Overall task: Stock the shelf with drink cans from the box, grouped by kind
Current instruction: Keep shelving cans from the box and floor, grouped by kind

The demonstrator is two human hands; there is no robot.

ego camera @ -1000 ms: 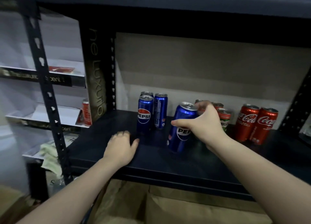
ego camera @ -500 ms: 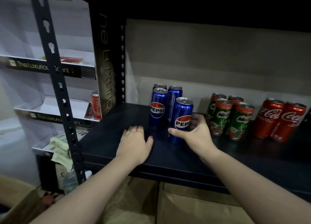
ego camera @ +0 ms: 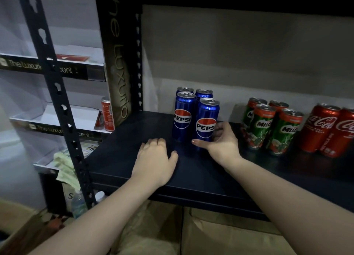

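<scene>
Your right hand (ego camera: 220, 139) grips the near-right Pepsi can (ego camera: 207, 123), upright on the shelf (ego camera: 210, 178) among three other Pepsis, left of the Milo cans (ego camera: 272, 126); your left hand (ego camera: 155, 159) lies open, flat on the shelf.

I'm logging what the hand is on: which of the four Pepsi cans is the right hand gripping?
The front right Pepsi can, nearest the Milo cans. The right hand wraps its lower part; the other three stand untouched.

Dim light. A beige wall (ego camera: 239, 49) stands behind. At left, a black slotted post (ego camera: 57, 93) fronts white display tiers (ego camera: 55, 116) with gold lettering.
</scene>
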